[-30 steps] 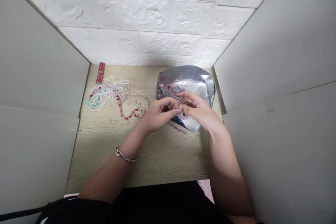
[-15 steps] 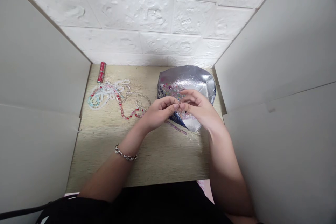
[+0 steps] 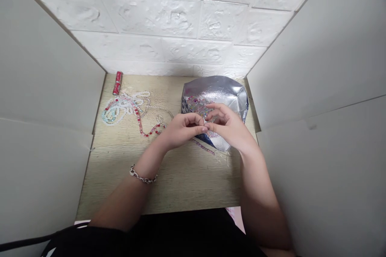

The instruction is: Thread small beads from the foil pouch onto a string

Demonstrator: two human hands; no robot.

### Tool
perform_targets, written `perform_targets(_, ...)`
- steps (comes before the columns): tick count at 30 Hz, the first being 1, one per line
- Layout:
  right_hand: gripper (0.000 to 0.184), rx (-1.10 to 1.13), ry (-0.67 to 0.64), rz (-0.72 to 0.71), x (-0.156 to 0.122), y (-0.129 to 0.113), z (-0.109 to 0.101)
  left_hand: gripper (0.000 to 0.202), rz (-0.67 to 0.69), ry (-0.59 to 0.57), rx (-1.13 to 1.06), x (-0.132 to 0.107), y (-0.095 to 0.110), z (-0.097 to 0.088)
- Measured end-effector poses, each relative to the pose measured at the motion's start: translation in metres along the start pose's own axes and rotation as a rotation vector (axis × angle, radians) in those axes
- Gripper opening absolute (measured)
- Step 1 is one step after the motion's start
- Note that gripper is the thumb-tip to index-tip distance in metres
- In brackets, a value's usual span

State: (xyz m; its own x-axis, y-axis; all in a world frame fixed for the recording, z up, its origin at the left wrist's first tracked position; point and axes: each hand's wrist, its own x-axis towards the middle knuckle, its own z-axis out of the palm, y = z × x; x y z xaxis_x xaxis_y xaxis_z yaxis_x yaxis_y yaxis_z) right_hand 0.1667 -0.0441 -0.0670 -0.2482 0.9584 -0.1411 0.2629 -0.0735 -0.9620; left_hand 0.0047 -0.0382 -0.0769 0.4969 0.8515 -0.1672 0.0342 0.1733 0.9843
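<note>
Thumb and fingers of my left hand [image 3: 183,129] are pinched together, meeting the pinched fingertips of my right hand [image 3: 224,124]. What lies between the fingertips is too small to make out. Both hands are over the near left part of a silver-lined pouch [image 3: 224,88], which holds many loose coloured beads [image 3: 196,104]. Under the hands a strand of purple beads [image 3: 205,147] runs out onto the table, with thin thread ends [image 3: 223,158] near its tip. A strand of red and pink beads [image 3: 139,122] trails toward my left hand; where it ends is hidden.
A heap of white and pale blue bead strands [image 3: 119,108] lies on the left of the wooden table [image 3: 187,180]. Behind it stands a small red cylinder [image 3: 117,83]. A white brick-patterned wall [image 3: 177,16] closes the back, with grey panels [image 3: 325,88] on both sides.
My fingertips have shifted slightly down and stay pinched together. The left wrist has moved a little to the left. The beads and pouch lie as before.
</note>
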Motion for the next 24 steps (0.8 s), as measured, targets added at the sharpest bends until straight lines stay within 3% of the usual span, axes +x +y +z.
perform_targets(4, 0.046, 0.025, -0.077, -0.01, -0.002, -0.002, -0.002, 0.017, -0.064, -0.144, -0.1, -0.001, 0.002, -0.003)
perform_targets(11, 0.044, -0.013, 0.012, -0.044, -0.001, 0.002, -0.002, 0.017, -0.11, -0.025, -0.07, -0.001, 0.005, 0.002)
perform_targets(20, 0.036, -0.152, 0.14, -0.112, 0.001, 0.005, 0.007, 0.023, -0.035, 0.147, -0.001, 0.0, 0.002, 0.002)
perform_targets(24, 0.037, -0.184, 0.131, -0.114, 0.0, 0.003, 0.009, 0.022, -0.018, 0.136, 0.096, -0.001, 0.003, -0.003)
